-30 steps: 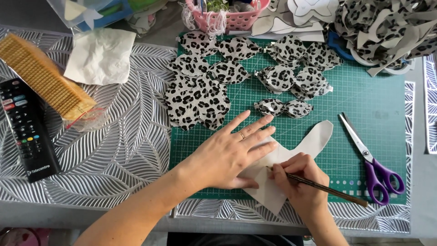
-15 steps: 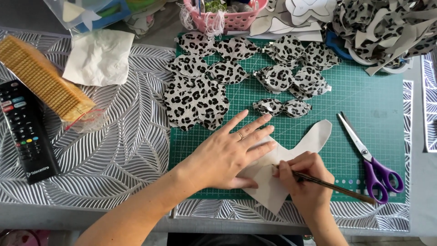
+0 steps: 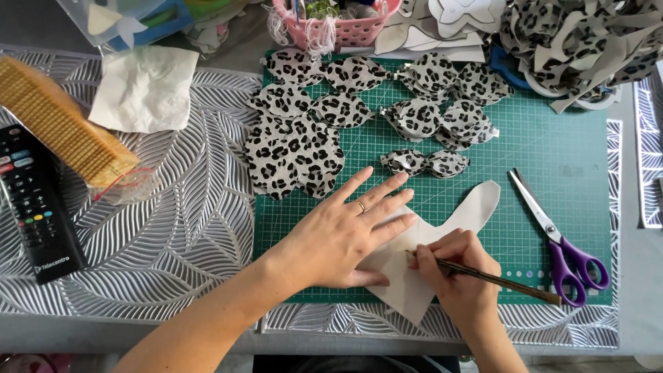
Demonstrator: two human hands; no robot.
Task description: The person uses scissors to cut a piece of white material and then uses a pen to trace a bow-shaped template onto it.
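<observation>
One view only, from the head, looking straight down on the bench point(image 3: 138, 324). The green cutting mat point(image 3: 552, 152) has bare room toward 3 o'clock, between the pale template point(image 3: 476, 207) and the purple-handled scissors point(image 3: 563, 238), which lie just inside the mat's right edge. Toward 12 o'clock the mat is crowded with leopard-print fabric pieces point(image 3: 293, 148), and a pink basket point(image 3: 338, 24) sits at its far edge. The template's lower point overhangs the mat's near edge at 6 o'clock.

The left hand point(image 3: 338, 238) lies flat with fingers spread apart, pressing the template down on its left side. The right hand point(image 3: 459, 273) has its grip closed around a brown pencil point(image 3: 497, 280), tip touching the template just beside the left fingertips, shaft pointing out toward 4 o'clock.

A black remote point(image 3: 34, 207) and a tan comb-like block point(image 3: 62, 131) lie well apart at 9 o'clock.
</observation>
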